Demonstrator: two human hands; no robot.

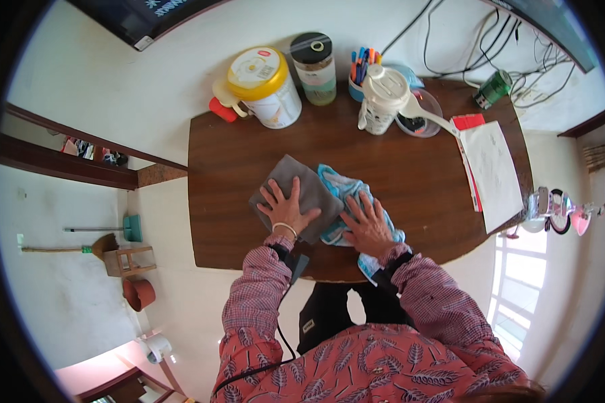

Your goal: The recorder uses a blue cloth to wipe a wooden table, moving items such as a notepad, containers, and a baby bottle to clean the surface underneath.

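Observation:
On the dark wooden table (423,166) lies a folded grey cloth (310,186), roughly square. My left hand (287,209) rests flat on it with fingers spread, a bangle at the wrist. Directly to the right is a crumpled blue and white cloth (339,182), its left side touching the grey one. My right hand (369,226) presses palm-down on this cloth, fingers a little apart. One end of the blue and white cloth hangs by the table's front edge, below my right wrist.
Along the back stand a yellow-lidded tin (269,90), a black-lidded jar (313,73), a pen holder (356,90), a white lidded cup (381,101), a clear bowl (428,121) and a tilted green can (493,89). Papers (491,171) lie at the right edge. Cables (476,65) run behind.

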